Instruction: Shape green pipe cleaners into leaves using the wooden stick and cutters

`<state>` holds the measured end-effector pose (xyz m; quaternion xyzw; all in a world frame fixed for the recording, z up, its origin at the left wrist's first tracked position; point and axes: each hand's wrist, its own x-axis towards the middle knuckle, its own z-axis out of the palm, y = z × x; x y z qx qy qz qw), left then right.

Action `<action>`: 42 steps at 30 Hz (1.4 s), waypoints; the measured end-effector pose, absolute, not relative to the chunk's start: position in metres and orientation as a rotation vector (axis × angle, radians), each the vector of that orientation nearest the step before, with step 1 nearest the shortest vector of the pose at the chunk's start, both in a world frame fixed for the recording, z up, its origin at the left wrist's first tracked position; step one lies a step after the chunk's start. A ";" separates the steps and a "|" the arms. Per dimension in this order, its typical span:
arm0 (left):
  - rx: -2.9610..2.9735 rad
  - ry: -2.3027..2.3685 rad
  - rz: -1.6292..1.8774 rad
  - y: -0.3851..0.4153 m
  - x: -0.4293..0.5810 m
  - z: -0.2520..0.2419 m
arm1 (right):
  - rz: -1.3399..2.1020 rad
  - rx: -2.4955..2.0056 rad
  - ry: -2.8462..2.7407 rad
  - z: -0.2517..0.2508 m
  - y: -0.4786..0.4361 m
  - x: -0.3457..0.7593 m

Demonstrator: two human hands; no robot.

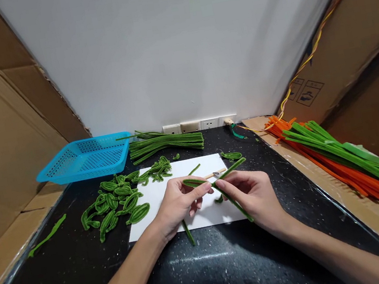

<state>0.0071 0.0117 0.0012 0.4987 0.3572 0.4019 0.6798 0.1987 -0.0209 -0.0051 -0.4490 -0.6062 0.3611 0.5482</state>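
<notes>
My left hand (185,199) pinches a green pipe cleaner (193,182), bent into a narrow loop, between thumb and fingers above a white sheet (160,223). Close beside it, my right hand (252,189) is closed on the same green piece, where straight lengths cross and stick out up and down to the right. Fingers hide the exact joint between them. Under my left hand a loose green stem (188,232) lies across the sheet's front edge. A tool with a pale wooden handle (216,173) rests on the sheet behind my hands, partly covered.
Left of the sheet lies a pile of leaf-shaped green pieces (112,202). A blue basket (120,164) and a bundle of green pipe cleaners (168,144) stand at the back, by wall sockets (209,123). Orange strips (350,177) and green strips (365,164) lie right, on cardboard.
</notes>
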 end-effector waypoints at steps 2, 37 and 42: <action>1.123 0.799 0.878 0.011 0.008 0.002 | 0.806 -1.019 -1.461 -0.006 -0.023 0.199; 0.984 0.758 0.859 0.014 0.006 -0.002 | -0.229 -0.661 -2.170 -0.011 -0.010 0.234; 0.993 0.769 0.811 0.014 0.005 0.001 | -0.294 -0.663 -2.186 -0.011 -0.011 0.239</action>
